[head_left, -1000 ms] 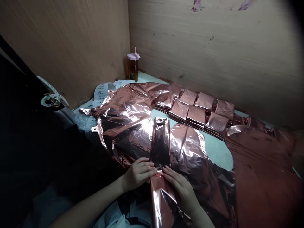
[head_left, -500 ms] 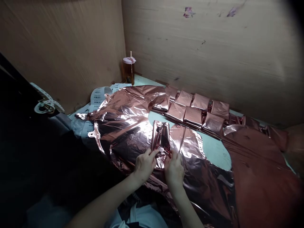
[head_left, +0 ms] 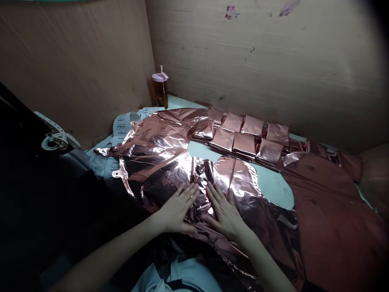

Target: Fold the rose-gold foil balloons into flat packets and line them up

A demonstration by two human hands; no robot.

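Shiny rose-gold foil sheets [head_left: 152,162] spread over the table in front of me. A narrow folded foil piece [head_left: 202,172] lies on them at the centre, between my hands. My left hand [head_left: 178,209] rests flat with fingers stretched out on the left side of this piece. On its right side lies my right hand [head_left: 225,213], palm down with its fingers spread. Neither hand grips anything. The near part of the folded piece is partly hidden by my hands.
Folded foil packets [head_left: 244,144] lie in two rows at the back. A lidded cup [head_left: 159,90] stands in the corner, near printed labels [head_left: 121,123]. Large flat foil sheets [head_left: 334,219] cover the right. Board walls [head_left: 258,61] rise behind and left.
Both hands have gone from pinched fingers at the folded piece to flat, outstretched fingers. The folded piece now lies flatter beneath and between them. The view has shifted slightly.
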